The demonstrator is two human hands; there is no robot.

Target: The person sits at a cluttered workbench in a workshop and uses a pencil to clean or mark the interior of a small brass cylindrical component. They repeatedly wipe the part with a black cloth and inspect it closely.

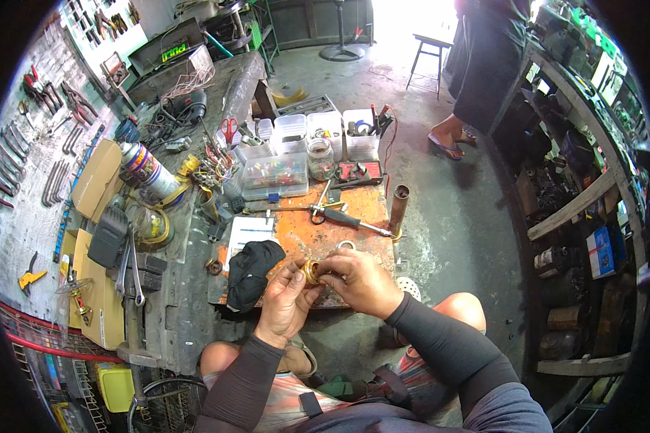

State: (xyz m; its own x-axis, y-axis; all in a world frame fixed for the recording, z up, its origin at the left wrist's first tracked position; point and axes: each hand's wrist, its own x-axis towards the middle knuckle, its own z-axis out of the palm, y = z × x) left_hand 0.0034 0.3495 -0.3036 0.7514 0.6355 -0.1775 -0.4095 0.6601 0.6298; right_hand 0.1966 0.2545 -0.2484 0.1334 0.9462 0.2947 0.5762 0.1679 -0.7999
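Note:
Over the near edge of the orange-topped board (pixel 296 238), my left hand (pixel 285 307) pinches a small brass ring-shaped fitting (pixel 311 271) between thumb and fingers. My right hand (pixel 365 283) meets it from the right, its fingers curled and closed at the ring's side; the fingertips are partly hidden. Just beyond my right hand lies a pale metal ring (pixel 346 245). A black cloth cap (pixel 254 274) lies left of my hands. Farther back on the board, a screwdriver with a dark handle (pixel 339 218) lies across it.
Clear plastic bins (pixel 290 133) and a lidded parts box (pixel 274 177) stand behind. A rusty pipe (pixel 399 209) rises at the board's right edge. The workbench (pixel 188 289) on the left carries a spray can (pixel 152 173) and wrenches. Another person's sandalled foot (pixel 448 144) is far right, near shelving.

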